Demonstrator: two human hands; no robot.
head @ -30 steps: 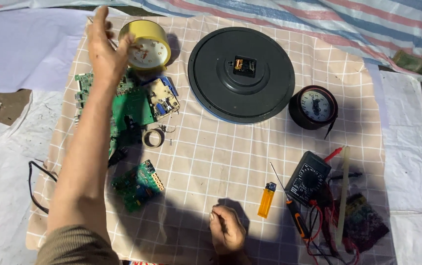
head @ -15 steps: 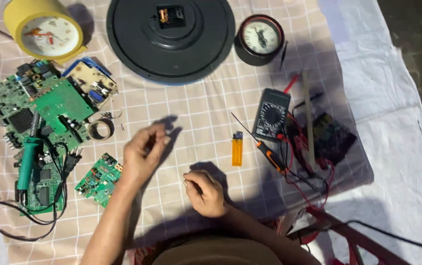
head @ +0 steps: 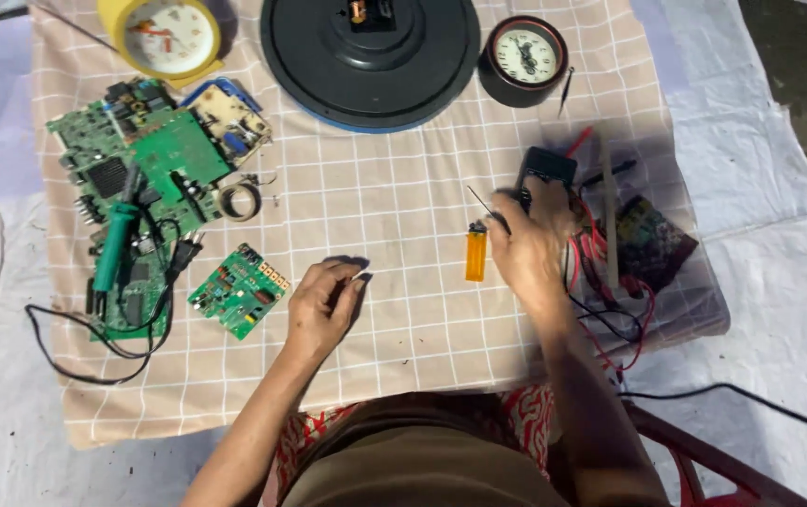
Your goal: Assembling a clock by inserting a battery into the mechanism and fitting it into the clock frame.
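On the checked cloth, right hand covers the multimeter.

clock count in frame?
3: yellow alarm clock top left, big black round clock lying back-up at top centre, small dark round clock right of it. None seem hidden.
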